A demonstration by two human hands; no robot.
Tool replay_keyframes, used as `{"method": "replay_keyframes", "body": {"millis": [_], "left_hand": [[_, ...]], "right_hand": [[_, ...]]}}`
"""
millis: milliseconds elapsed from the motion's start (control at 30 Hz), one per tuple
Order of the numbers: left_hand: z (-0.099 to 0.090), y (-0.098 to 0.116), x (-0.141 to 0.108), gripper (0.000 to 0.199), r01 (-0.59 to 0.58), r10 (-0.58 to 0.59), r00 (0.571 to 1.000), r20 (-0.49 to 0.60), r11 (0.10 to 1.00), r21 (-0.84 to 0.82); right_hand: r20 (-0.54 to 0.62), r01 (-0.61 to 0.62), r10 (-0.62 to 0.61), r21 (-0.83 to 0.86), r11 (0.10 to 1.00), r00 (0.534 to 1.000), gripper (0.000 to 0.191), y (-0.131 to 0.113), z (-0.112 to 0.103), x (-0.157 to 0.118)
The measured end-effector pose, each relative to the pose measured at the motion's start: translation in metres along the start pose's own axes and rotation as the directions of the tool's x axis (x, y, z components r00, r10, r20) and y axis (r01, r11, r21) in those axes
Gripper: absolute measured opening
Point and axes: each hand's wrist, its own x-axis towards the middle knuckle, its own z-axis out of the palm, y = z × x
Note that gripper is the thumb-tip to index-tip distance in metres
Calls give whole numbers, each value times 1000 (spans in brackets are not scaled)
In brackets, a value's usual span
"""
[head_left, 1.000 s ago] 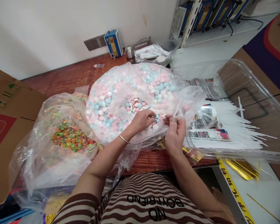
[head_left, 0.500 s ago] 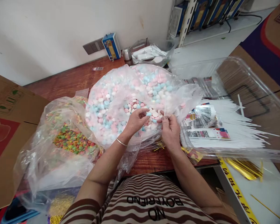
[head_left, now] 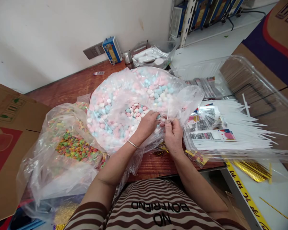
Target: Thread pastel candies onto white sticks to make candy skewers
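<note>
Our right hand [head_left: 173,135] pinches a thin white stick [head_left: 167,114] upright; left hand [head_left: 147,123] fingers curled on candies [head_left: 134,110] at the bag [head_left: 124,95] opening.

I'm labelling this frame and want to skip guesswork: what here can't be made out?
- Left hand, head view: its fingertips curl down into the pastel candies, so any piece held is hidden.
- Right hand: its grip on the thin white stick is too small to read.
- Printed packets: text too small.
- Clear tray: cut off at the right edge.
</note>
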Motion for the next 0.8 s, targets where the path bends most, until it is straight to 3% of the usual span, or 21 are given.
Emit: {"method": "replay_keyframes", "body": {"millis": [100,200,233,300,367,433,567,800], "left_hand": [[-1,-1,4,17,38,-37,999,14,998,-42],[-9,-4,-3,23,161,-197,978,-68,922,-352],[-13,-5,-8,28,212,-286,956,-65,827,-522],[-23,-6,-23,37,267,-446,895,24,491,-829],[-33,-4,-38,45,241,-524,840,140,129,-962],[-41,0,-51,47,180,-571,799,187,-69,-981],[-48,9,-66,45,110,-629,754,189,-162,-981],[-46,12,-75,44,90,-630,762,147,-122,-988]], "right_hand": [[-6,59,-59,-24,998,998,23,-5,-2,-4],[63,95,-91,-54,994,994,23,-13,-12,-16],[132,99,-90,-63,993,987,26,-17,-16,-21],[311,143,-106,-98,985,944,40,-24,-26,-31],[453,224,-148,-118,967,879,47,-31,-32,-40],[512,287,-196,-105,952,837,46,-36,-35,-46],[526,316,-235,-67,946,817,42,-46,-33,-53],[524,244,-171,-73,967,835,42,-56,-32,-57]]}}
